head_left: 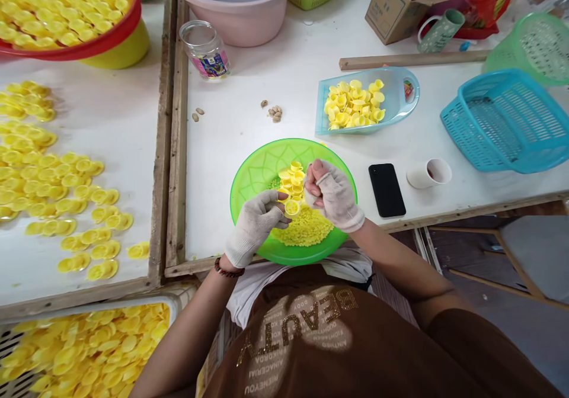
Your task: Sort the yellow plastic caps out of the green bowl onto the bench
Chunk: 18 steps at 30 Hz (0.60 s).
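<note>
In a white glove with bare fingertips, my left hand (260,220) pinches a small yellow plastic cup (292,209), its round opening facing up. My right hand (331,193), gloved the same way, is curled closed just right of it; what its fingers hold, if anything, is hidden. Both hands are over a green plastic basin (249,167) at the table's front edge. Inside the basin lie a heap of small yellow pellets (306,229) and a cluster of loose yellow cups (291,179).
Beyond the basin is a blue scoop tray (395,111) of yellow cups. Rightward are a black phone (387,190), a paper cup (429,174) and a blue basket (507,125). A clear jar (205,48) stands behind. A wooden ledge (166,131) borders rows of yellow cups (48,179) leftward.
</note>
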{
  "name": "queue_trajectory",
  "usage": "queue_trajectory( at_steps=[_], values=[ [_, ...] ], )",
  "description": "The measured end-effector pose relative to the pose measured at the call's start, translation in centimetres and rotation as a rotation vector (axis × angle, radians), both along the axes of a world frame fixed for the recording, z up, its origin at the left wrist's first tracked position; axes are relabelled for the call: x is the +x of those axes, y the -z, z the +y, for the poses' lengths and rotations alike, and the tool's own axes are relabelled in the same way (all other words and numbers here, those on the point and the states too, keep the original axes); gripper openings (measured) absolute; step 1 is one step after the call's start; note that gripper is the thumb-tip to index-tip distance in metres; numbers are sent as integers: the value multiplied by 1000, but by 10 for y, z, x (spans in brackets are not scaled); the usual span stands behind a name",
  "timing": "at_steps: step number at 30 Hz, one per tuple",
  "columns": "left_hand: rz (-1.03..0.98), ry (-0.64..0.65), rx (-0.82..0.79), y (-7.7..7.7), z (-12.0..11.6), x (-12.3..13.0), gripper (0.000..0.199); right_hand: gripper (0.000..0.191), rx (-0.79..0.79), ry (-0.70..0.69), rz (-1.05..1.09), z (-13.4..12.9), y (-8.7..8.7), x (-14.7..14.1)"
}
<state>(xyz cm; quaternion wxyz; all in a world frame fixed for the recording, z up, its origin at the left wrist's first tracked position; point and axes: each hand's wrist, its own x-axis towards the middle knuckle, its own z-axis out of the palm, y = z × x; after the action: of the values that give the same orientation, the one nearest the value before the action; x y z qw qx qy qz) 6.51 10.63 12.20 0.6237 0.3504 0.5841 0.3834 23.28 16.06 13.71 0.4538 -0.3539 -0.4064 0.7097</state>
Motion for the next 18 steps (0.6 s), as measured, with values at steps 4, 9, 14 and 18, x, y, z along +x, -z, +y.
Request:
queue_trajectory(
  at_steps=[4,9,14,18],
  values=[
    [45,2,47,1,1,-2,27,36,35,-99,-269,-13,17,21],
    [-38,23,37,0,-4,-1,29,34,128,-199,-427,-28,27,19],
    [-6,-47,131,-15,-17,-22,33,31,3,-210,-363,-35,22,13],
    [159,-351,191,-22,-36,-90,37,30,80,-295,-515,-35,24,17]
  ],
)
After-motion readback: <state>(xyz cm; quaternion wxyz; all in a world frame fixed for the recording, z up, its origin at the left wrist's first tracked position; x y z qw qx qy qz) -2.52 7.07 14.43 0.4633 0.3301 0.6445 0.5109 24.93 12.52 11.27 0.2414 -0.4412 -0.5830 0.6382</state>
